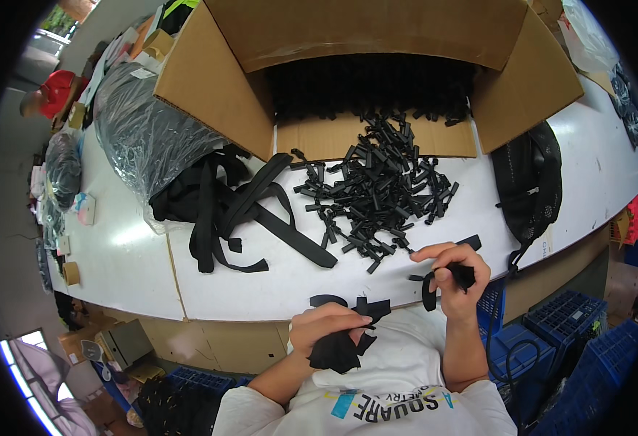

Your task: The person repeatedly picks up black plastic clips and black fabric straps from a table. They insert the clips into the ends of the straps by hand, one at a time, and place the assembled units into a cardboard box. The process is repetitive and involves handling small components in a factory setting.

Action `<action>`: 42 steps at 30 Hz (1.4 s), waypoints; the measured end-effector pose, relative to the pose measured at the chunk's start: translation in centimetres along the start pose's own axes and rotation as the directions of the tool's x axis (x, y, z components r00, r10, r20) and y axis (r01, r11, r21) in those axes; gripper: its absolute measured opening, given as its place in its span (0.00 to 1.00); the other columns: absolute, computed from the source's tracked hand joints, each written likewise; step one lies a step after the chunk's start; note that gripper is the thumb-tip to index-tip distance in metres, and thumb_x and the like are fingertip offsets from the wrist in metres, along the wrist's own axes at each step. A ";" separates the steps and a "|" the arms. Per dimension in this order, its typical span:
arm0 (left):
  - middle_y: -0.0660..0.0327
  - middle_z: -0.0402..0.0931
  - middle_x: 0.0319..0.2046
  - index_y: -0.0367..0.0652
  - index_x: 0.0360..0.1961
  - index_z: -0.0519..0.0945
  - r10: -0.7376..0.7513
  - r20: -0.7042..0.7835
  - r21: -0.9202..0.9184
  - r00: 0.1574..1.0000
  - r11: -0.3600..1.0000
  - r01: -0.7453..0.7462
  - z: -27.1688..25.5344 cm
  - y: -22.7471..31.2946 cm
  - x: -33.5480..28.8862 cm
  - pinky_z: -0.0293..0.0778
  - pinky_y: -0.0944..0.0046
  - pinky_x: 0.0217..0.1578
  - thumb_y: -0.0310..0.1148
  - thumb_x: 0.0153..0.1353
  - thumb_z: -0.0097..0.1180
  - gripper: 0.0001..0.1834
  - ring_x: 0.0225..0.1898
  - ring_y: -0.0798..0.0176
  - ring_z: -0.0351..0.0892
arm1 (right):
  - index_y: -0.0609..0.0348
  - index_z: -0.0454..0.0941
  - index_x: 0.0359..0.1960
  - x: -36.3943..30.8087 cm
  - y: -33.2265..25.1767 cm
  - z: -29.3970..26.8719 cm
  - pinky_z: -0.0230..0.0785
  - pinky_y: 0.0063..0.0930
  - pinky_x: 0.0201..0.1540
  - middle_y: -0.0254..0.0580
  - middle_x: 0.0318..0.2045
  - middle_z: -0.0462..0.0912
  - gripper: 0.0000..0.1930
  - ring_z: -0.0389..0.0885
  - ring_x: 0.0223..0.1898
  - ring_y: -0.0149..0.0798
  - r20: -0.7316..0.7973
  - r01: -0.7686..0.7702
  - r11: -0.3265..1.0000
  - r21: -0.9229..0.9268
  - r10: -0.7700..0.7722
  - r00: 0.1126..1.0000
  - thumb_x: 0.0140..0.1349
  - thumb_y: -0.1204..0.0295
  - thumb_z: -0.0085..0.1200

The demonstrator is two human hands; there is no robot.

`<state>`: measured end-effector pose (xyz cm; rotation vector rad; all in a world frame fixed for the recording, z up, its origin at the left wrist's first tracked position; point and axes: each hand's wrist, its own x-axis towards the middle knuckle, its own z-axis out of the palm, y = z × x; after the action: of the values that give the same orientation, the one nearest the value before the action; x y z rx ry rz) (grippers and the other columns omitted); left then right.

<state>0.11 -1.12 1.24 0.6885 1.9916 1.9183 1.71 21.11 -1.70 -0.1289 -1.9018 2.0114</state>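
Note:
Near the table's front edge, my left hand (322, 325) is closed around several short black fabric strips (335, 354). Their ends stick out above and below the fingers. My right hand (464, 280) grips a black strap piece (429, 294) that curls down from the thumb. A dark bunch sits in its palm, and the index finger stretches toward the pile, close to a small part at its near edge. That pile of small black plastic parts (384, 182) spreads over the white table, spilling from an open cardboard box (540, 80).
Left of the pile, wide black straps (282, 229) trail from a clear plastic bag (141, 123). A black mesh pouch (529, 182) lies to the right. On the far left stands a tape roll (70, 273). Blue crates (566, 316) are stacked below the table at right.

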 end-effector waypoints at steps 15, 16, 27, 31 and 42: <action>0.58 0.77 0.26 0.35 0.38 0.79 0.266 -0.002 0.291 0.964 0.922 -0.254 1.9 0.7 0.7 0.72 0.67 0.24 0.21 0.43 0.63 0.16 0.23 0.63 0.76 | 0.64 0.67 0.28 -4.2 -1.9 2.8 0.60 0.19 0.17 0.40 0.16 0.72 0.09 0.67 0.13 0.27 0.310 -0.505 0.554 0.662 0.411 0.857 0.58 0.74 0.56; 0.59 0.76 0.25 0.34 0.38 0.80 0.297 -0.005 0.287 0.955 0.915 -0.283 2.0 0.5 0.9 0.70 0.69 0.21 0.22 0.41 0.62 0.17 0.21 0.64 0.75 | 0.64 0.67 0.28 -4.1 -2.1 3.0 0.60 0.19 0.17 0.41 0.16 0.72 0.10 0.67 0.13 0.27 0.319 -0.511 0.531 0.675 0.415 0.852 0.58 0.73 0.56; 0.60 0.76 0.24 0.31 0.36 0.79 0.288 -0.062 0.294 0.956 0.920 -0.259 2.7 -0.2 0.9 0.69 0.71 0.18 0.23 0.38 0.63 0.18 0.20 0.65 0.76 | 0.65 0.66 0.31 -3.9 -2.5 3.0 0.60 0.16 0.19 0.41 0.18 0.75 0.07 0.72 0.17 0.26 0.353 -0.603 0.540 0.587 0.500 0.791 0.62 0.73 0.50; 0.59 0.76 0.25 0.30 0.35 0.79 0.321 -0.029 0.327 0.947 0.898 -0.294 2.6 -0.2 1.1 0.69 0.70 0.18 0.24 0.38 0.63 0.19 0.20 0.65 0.76 | 0.65 0.66 0.32 -3.8 -2.8 3.1 0.61 0.15 0.19 0.41 0.18 0.75 0.06 0.73 0.17 0.26 0.344 -0.592 0.580 0.560 0.488 0.803 0.62 0.75 0.49; 0.55 0.76 0.30 0.28 0.38 0.78 0.364 0.057 0.366 0.930 0.859 -0.358 2.1 -0.9 0.5 0.69 0.69 0.19 0.24 0.39 0.61 0.21 0.21 0.63 0.76 | 0.65 0.66 0.31 -4.0 -2.7 2.8 0.64 0.16 0.20 0.40 0.21 0.75 0.05 0.74 0.18 0.26 0.337 -0.569 0.669 0.477 0.459 0.822 0.60 0.78 0.50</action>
<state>0.66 0.92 0.23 1.2292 2.4046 1.7367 5.12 17.21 0.42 -0.3703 -1.3595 2.9967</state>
